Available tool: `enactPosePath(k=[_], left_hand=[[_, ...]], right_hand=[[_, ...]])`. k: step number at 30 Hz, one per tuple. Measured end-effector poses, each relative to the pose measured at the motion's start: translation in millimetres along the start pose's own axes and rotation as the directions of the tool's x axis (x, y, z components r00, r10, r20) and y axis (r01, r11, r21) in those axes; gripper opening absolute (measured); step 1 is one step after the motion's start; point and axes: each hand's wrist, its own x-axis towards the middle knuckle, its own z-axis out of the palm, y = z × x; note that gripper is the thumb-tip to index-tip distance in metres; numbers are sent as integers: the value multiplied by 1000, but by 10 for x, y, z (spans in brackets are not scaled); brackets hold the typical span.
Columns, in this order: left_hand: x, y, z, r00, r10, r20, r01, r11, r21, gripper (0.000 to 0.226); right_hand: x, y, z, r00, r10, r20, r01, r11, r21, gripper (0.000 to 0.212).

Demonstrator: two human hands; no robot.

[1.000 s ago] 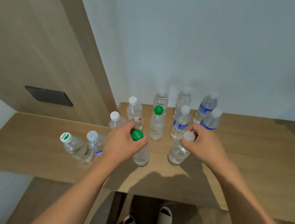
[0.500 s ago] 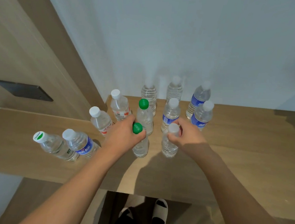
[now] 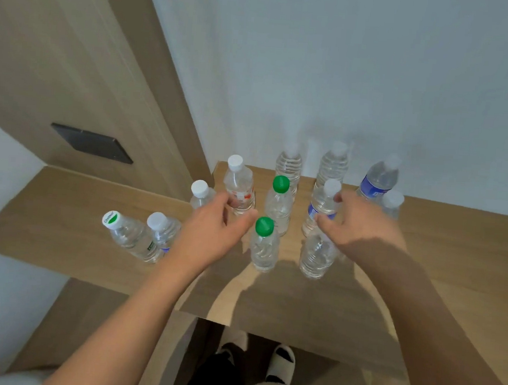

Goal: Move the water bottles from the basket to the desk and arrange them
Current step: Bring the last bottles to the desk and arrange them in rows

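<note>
1. Water bottles all stand upright on the wooden desk, long axis vertical, caps up; the two at far left look tilted, maybe just lens distortion.
2. Count: eleven bottles visible. Two green caps: near green-capped bottle, far green-capped bottle. One white cap with green print. The other eight are white-capped or hidden under a hand; three of those show blue labels.
3. Left hand reaches forward, palm down, fingers loosely curled and slightly spread around the red-labelled bottle; cannot tell if touching.
4. Right hand palm down, fingers spread, fingertips at the blue-labelled bottle; contact unclear. Front right bottle sits under the palm.
</note>
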Motion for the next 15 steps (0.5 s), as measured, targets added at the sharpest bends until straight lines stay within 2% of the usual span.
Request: enactPosePath(k=[2, 5, 7, 10, 13, 15], left_hand=[[-45, -105, -294, 993, -47, -109, 46, 999, -8, 26], [-72, -361, -654, 976, -93, -199, 123, 982, 146, 24], [-53, -542, -763, 971, -126, -201, 179, 946, 271, 31], [3, -741, -746, 975, -187, -122, 222, 871, 438, 44], [46, -844, -637, 969, -241, -42, 232, 848, 477, 46], [85, -887, -580, 965, -260, -23, 237, 838, 491, 43]], right_hand=[[75, -185, -110, 998, -49, -51, 49, 999, 9, 47], [225, -467, -77, 987, -146, -73, 147, 989, 8, 42], [324, -560, 3, 979, -165, -117, 166, 986, -4, 41], [504, -507, 76, 988, -52, -144, 38, 995, -93, 46], [638, -344, 121, 989, 146, -11, -144, 959, -242, 55], [690, -260, 141, 971, 224, 78, -200, 949, -244, 55]])
